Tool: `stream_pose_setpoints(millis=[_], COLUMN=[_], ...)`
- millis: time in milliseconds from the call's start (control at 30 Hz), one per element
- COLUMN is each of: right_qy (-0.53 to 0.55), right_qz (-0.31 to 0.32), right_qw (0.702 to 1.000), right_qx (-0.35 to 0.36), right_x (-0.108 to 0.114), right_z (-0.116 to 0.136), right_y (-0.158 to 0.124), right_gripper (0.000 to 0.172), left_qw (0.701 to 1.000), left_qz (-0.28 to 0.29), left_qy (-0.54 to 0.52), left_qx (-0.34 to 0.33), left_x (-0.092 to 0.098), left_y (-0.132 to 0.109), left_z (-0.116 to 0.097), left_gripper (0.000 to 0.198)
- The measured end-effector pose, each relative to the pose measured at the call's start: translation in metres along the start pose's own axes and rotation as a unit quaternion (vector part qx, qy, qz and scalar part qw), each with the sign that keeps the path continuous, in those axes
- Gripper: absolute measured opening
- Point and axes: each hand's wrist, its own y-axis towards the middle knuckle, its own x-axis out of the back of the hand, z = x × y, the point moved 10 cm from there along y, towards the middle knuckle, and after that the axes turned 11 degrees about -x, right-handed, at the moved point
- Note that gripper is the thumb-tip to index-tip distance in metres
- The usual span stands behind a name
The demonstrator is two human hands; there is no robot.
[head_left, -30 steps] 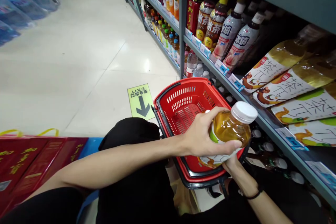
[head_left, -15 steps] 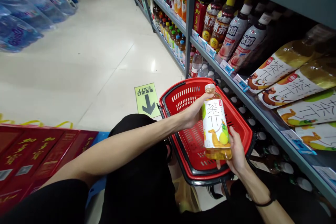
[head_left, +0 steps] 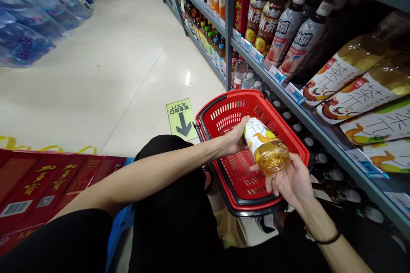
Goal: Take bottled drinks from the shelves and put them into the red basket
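Note:
Over the red shopping basket point(head_left: 294, 146), I hold a bottle of tea point(head_left: 261, 140) with amber liquid and a white label showing yellow-green fruit. It is tilted, with its clear base turned up toward me and its cap pointing away and hidden. My left hand point(head_left: 237, 137) wraps around the bottle's upper part from the left. My right hand point(head_left: 292, 179) cups the base end from the right, fingers curled beneath it. The basket stands on the floor between my legs, and its slotted inside shows around the bottle.
Shelves point(head_left: 323, 130) on the right hold large tea bottles point(head_left: 355, 98) lying down and upright drinks point(head_left: 282, 36). Dark capped bottles point(head_left: 320, 158) fill the low shelf. Red cartons point(head_left: 54, 175) stand at left, water packs point(head_left: 28, 21) beyond. A green exit sign point(head_left: 181, 120) marks the floor.
The bottle has tipped from nearly upright, label facing me, so that its base points toward me. My right hand has turned palm-up beneath the base; my left hand keeps hold of the upper part.

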Motion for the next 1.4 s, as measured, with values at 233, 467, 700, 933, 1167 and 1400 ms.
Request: stream_pose_setpoints(millis=[233,467,700,933,1167,1400], right_qy=[0.073,0.063,0.058,0.029,-0.012,-0.32], right_qz=[-0.066,-0.158,-0.185,-0.158,-0.162,-0.225], right_qw=[0.995,0.985,0.981,0.986,0.986,0.912], right_qx=[-0.024,0.002,-0.015,-0.036,0.04,0.123], right_x=[0.014,0.026,0.031,0.02,0.017,0.031], right_z=[-0.011,-0.012,-0.02,-0.026,-0.01,0.022], right_y=[0.01,0.014,0.018,0.022,0.024,0.022], right_gripper=[0.053,0.046,0.05,0.051,0.042,0.04], left_qw=[0.988,0.974,0.97,0.969,0.924,0.68], left_qz=[0.069,0.145,0.147,0.099,0.068,0.127], left_qy=[0.053,0.048,0.043,0.056,0.216,0.589], left_qx=[-0.127,-0.166,-0.191,-0.221,-0.308,-0.418], left_x=[-0.021,-0.052,-0.054,-0.046,-0.041,-0.056], left_y=[-0.011,-0.035,-0.033,-0.027,-0.038,-0.05], left_z=[-0.039,-0.063,-0.063,-0.061,-0.078,-0.077], left_gripper=[0.06,0.057,0.051,0.045,0.05,0.075])
